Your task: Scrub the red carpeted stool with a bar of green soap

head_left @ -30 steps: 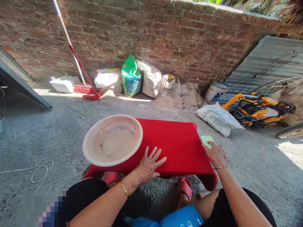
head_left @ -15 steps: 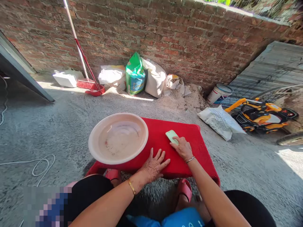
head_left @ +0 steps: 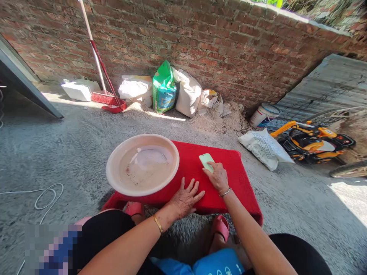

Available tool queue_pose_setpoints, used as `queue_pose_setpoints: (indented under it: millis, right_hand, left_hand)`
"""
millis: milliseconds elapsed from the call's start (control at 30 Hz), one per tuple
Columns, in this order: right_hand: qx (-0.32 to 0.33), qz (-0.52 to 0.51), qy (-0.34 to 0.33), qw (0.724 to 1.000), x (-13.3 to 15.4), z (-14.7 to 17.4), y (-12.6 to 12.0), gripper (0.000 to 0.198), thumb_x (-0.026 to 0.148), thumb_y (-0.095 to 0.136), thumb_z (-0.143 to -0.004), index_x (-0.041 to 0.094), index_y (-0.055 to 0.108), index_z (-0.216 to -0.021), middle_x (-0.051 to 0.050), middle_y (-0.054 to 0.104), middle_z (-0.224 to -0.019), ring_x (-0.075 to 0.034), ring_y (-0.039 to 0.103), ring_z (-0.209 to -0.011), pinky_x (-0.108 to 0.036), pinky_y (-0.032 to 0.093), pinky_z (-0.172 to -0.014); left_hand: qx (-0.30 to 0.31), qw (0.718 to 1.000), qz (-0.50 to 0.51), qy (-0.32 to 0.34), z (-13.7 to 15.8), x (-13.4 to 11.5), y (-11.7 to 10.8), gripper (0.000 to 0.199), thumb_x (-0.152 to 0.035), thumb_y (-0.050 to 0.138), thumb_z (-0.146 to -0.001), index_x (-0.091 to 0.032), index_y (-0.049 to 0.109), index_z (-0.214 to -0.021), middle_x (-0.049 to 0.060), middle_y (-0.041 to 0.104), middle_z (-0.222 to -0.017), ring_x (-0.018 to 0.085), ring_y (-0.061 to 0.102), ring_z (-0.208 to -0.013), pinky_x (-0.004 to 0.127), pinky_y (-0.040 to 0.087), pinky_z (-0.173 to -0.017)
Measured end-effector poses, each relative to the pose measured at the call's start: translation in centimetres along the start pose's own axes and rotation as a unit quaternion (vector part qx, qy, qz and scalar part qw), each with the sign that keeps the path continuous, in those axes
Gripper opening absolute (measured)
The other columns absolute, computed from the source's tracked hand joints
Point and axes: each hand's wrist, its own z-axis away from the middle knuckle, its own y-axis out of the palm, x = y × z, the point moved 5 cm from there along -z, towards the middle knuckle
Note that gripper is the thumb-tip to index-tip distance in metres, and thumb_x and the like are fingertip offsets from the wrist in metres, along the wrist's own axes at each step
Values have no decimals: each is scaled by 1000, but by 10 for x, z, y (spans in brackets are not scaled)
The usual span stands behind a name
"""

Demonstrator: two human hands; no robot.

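A red cloth [head_left: 232,168] covers a low table in front of me. My left hand [head_left: 185,196] lies flat on the cloth's near edge, fingers spread, holding nothing. Farther right, my right hand [head_left: 218,177] grips a pale green, flat, rounded-rectangular scrubbing brush [head_left: 205,159]. The brush rests on the cloth, its underside hidden. To the left of both hands stands a wide pale pink basin [head_left: 114,177] with water in it, on the table's left part. Neither hand touches the basin.
Beyond the table are a green bag [head_left: 164,89], white sacks [head_left: 187,95], a broom [head_left: 97,65] and a red dustpan [head_left: 114,108] by the brick wall. A white sack [head_left: 265,147], a bucket [head_left: 264,114] and a yellow-black toy vehicle [head_left: 312,141] lie right. A cable [head_left: 53,196] curls left.
The whole view has shifted slightly. My right hand and the brush have moved a touch left over the cloth. My left hand stays in place, and the reflections in the basin's water differ.
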Motion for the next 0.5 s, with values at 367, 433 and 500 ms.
queue_pose_setpoints:
  millis: [367, 433, 500]
  right_hand:
    - [38, 68, 151, 985, -113, -18, -13, 48, 55, 47, -90, 29, 57, -130, -12, 59, -111, -26, 58, -101, -39, 41, -85]
    - [5, 87, 273, 958, -174, -5, -32, 51, 56, 48, -88, 26, 59, -127, -15, 59, -112, -31, 57, -105, -45, 41, -85]
    - [-23, 87, 331, 939, -202, 4, -43, 52, 57, 49, -87, 24, 61, -125, -17, 60, -112, -33, 56, -109, -47, 41, -85]
  left_hand:
    - [12, 1000, 4, 1, -1, -2, -2, 75, -50, 60, -85, -24, 29, -149, 21, 29, -155, 41, 23, -143, 75, 13, -106]
    - [10, 1000, 4, 1, -1, -2, -2, 74, -48, 59, -86, -24, 29, -149, 21, 28, -155, 41, 23, -143, 75, 12, -106]
    - [8, 1000, 4, 3, 0, -2, -3, 74, -48, 59, -85, -23, 29, -149, 21, 28, -155, 41, 22, -143, 75, 12, -106]
